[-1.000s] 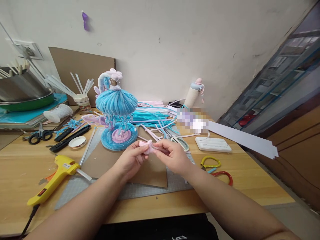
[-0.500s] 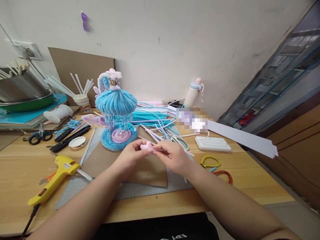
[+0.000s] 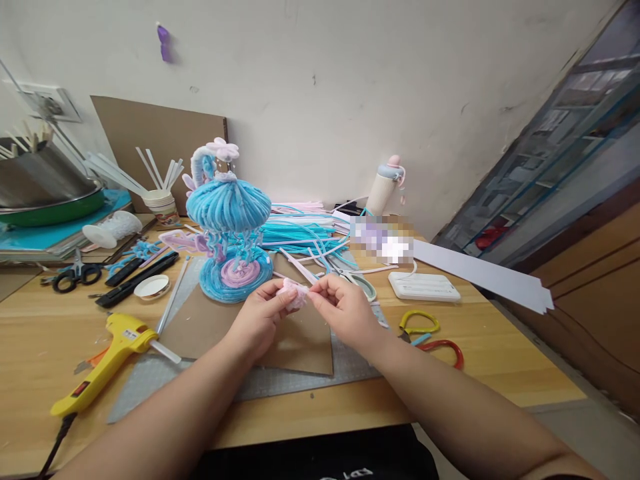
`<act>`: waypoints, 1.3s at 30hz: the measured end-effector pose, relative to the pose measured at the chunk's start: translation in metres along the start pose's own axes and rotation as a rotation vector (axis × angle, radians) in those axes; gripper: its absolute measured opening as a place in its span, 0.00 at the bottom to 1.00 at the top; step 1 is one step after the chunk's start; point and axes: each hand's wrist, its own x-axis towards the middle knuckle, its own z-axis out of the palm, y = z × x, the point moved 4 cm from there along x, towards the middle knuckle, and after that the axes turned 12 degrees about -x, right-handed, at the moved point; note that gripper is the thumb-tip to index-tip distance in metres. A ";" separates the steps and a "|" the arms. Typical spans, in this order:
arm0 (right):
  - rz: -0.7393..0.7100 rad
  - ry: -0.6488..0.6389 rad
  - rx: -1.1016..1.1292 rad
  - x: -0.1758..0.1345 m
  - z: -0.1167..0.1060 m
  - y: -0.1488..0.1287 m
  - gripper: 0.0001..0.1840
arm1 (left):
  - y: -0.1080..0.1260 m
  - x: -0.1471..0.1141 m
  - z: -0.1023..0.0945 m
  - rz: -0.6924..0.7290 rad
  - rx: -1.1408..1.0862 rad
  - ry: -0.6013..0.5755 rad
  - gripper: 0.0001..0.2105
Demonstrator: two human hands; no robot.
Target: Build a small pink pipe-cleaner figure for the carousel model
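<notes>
I work at a wooden table (image 3: 500, 363) against a pale wall (image 3: 300, 133) in what looks like a small craft workshop: yellow glue gun (image 3: 125, 331), scissors (image 3: 459, 353), cutting mat (image 3: 150, 387), spool (image 3: 114, 229) and bundled blue pipe cleaners (image 3: 295, 235) mark the trade; home or business, I cannot tell.

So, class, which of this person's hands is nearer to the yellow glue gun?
Left. The left hand is to the right of the glue gun; the right hand is farther right, across the pink fuzzy piece both hold.
</notes>
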 end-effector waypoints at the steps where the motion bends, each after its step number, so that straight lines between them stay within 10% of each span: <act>1: 0.054 -0.031 0.085 0.001 0.001 0.001 0.09 | 0.000 0.000 0.000 -0.009 -0.032 -0.006 0.07; 11: 0.374 -0.575 0.591 -0.005 0.009 -0.002 0.15 | 0.000 -0.006 0.005 -0.236 -0.131 -0.204 0.08; 23: 0.566 -1.217 0.821 -0.021 0.027 0.005 0.04 | 0.016 -0.016 0.008 -0.386 0.430 -0.566 0.07; 39: 0.277 -0.365 0.505 0.006 0.001 0.003 0.11 | 0.009 0.004 -0.004 -0.130 0.077 -0.148 0.07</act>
